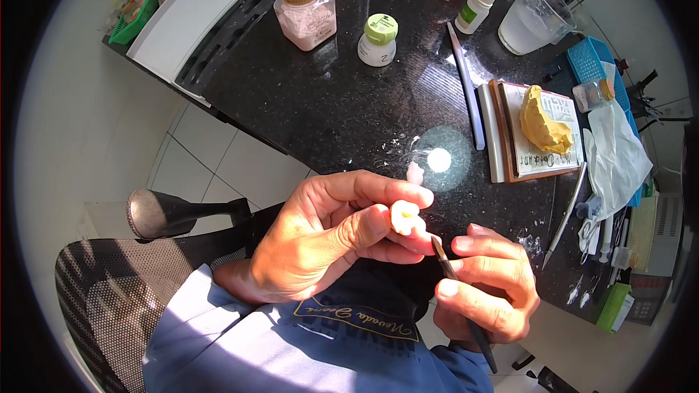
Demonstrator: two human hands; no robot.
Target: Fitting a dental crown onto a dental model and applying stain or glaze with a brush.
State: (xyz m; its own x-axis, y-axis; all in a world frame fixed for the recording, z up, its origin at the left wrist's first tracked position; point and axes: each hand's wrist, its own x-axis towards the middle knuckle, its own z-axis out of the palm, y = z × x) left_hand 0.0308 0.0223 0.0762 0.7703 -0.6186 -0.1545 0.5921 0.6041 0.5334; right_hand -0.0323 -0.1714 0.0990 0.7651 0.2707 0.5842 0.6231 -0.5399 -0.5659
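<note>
Black counter (306, 102), green-labelled bottle (475, 13), left fingers (397, 191) around cream piece (405, 217), right fingers (484, 271) around tool (480, 340)

Left hand (313, 236) in pinch; right hand (495, 287) curled nearby

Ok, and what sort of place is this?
Probably a dental lab bench: there's a yellow arch-shaped model, a jar of pink powder, and a tooth-like piece in the left hand.

Blue shirt (247, 349) with yellow script (364, 318); bare hands (309, 236), ringless fingers (480, 271)
</note>
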